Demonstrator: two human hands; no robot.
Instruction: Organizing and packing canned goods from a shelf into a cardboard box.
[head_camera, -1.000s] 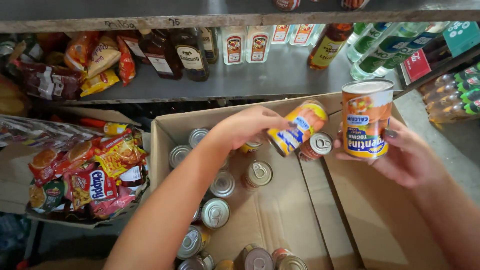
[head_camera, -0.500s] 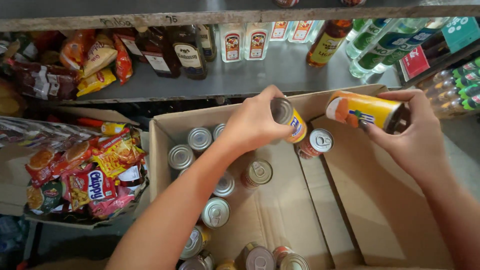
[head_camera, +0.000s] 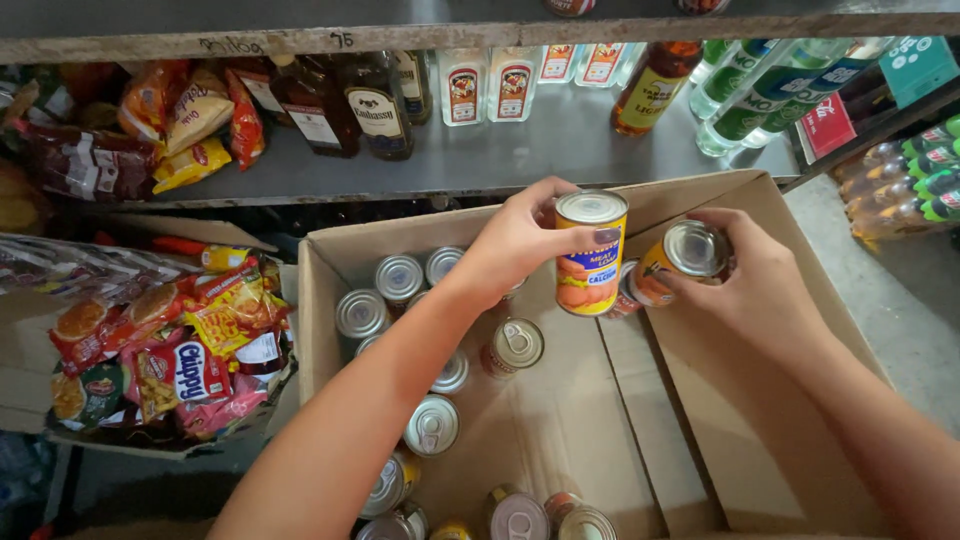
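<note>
While your left hand (head_camera: 525, 240) wraps its fingers round 1 upright yellow can (head_camera: 590, 252) and your right hand (head_camera: 755, 285) grips a 2nd, tilted can (head_camera: 678, 262), both above the cardboard box (head_camera: 640, 420), approx. 15 loose cans (head_camera: 432, 425) lie below; bottles (head_camera: 375, 100) on shelf behind, snack packs (head_camera: 170, 350) at left.

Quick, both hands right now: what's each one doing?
Left hand: closed on an upright yellow-and-blue can.
Right hand: closed on a tilted orange-labelled can over the cardboard box.
</note>
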